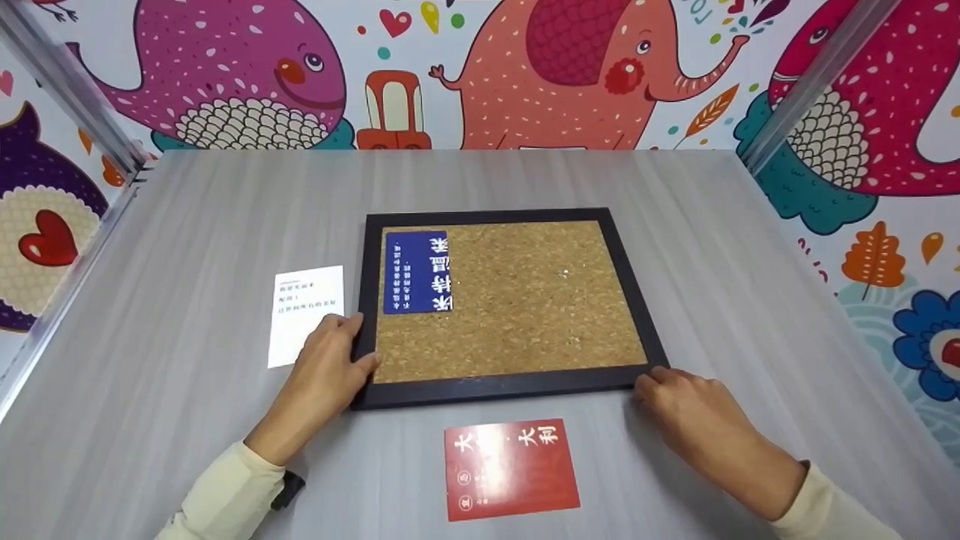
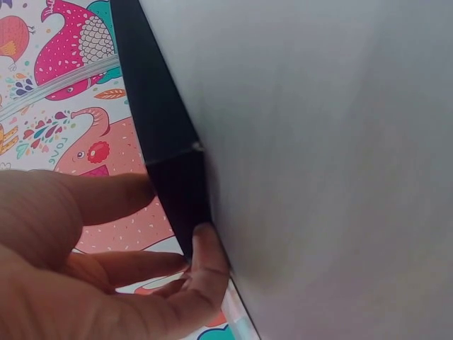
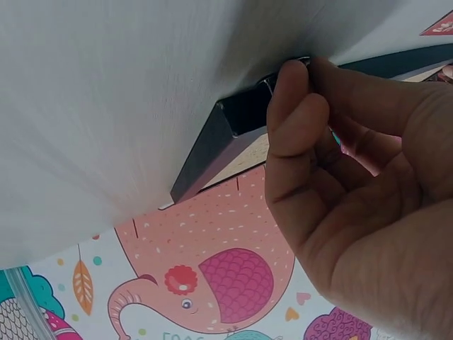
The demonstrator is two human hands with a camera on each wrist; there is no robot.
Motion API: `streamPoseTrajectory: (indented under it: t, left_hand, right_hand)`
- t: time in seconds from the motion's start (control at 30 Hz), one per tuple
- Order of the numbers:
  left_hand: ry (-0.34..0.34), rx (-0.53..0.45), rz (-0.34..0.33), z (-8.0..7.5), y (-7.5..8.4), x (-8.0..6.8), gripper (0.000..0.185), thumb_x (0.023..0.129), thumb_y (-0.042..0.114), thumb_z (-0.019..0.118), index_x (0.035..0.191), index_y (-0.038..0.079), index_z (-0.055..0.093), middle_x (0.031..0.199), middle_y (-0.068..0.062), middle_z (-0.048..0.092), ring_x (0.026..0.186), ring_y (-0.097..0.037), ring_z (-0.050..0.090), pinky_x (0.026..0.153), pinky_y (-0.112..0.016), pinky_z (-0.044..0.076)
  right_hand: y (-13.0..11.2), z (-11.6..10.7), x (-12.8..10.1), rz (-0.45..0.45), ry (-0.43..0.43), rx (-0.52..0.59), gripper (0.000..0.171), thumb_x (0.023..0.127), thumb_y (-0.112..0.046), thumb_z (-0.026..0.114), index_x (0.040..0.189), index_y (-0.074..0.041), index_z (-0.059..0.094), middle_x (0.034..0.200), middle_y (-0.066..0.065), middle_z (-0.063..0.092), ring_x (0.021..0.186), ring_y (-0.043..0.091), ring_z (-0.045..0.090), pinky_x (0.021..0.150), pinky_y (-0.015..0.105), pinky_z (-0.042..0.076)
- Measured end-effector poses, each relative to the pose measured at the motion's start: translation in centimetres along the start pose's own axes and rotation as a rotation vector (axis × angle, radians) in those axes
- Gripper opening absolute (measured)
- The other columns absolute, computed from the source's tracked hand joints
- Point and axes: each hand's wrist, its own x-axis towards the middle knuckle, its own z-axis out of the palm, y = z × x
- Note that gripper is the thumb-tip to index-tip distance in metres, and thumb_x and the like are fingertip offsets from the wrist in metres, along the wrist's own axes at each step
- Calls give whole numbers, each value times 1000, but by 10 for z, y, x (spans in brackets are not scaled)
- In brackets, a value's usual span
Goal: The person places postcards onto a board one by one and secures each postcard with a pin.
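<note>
- The left hand grasps the near left corner of the cork board: its thumb lies over the black frame onto the cork edge, and its fingers curl along the frame's left side.
- In the left wrist view, the fingers of that hand press the dark frame edge from the outside, and the thumb sits against the frame where it meets the counter.
- The right hand is at the near right corner of the board, its curled fingers touching the frame's corner.
- In the right wrist view, the right hand's fingertips are bent against the frame's corner; whether they pinch it or merely press it, I cannot tell.
- The cork board lies flat in the middle of the grey counter, its long sides running left to right.
- A blue card with white characters lies on the cork in the far left corner of the board.
- A white card with small print lies on the counter just left of the board, partly under the left hand.
- A red card lies on the counter near the person, between the two forearms and apart from the board.
- Cream sleeves cover both forearms.
- Walls with cartoon animals stand round the counter.
</note>
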Motion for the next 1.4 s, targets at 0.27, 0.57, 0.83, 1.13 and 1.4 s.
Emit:
streamPoseTrajectory:
  t: [0.27,0.57,0.83,1.13,1.4]
  left_hand:
    - [-12,5,-18,0,0,1,65,99,5,78,151,-22,49,137,-37,59,131,-50,60,111,-60,49]
    - [-13,0,-14,-1,0,0,65,99,5,77,151,-22,48,137,-37,59,131,-51,59,112,-61,48]
    - [-15,4,-21,0,1,0,66,99,6,77,151,-22,48,137,-37,58,131,-51,59,112,-61,47]
    - [-12,3,-8,-1,0,0,66,99,5,77,151,-23,48,135,-37,59,129,-50,60,110,-60,48]
    - [-12,-5,-13,0,1,0,65,99,4,77,151,-24,47,135,-37,59,128,-49,60,109,-60,49]
  right_hand:
    - [0,-4,0,27,-9,85,34,76,10,91,76,-15,69,72,-6,55,63,16,62,50,36,53]
    - [0,-14,7,148,-130,263,28,87,6,88,86,-19,75,79,-13,61,72,5,61,62,32,55]
    - [1,-15,11,214,-164,334,27,89,8,85,89,-18,77,82,-10,65,72,4,60,63,30,55]
    - [4,-14,17,226,-118,406,28,89,10,83,92,-17,79,87,-9,69,76,6,61,65,30,55]
    - [7,-13,24,211,-131,598,22,93,8,83,95,-15,80,92,-7,73,81,8,63,69,27,57]
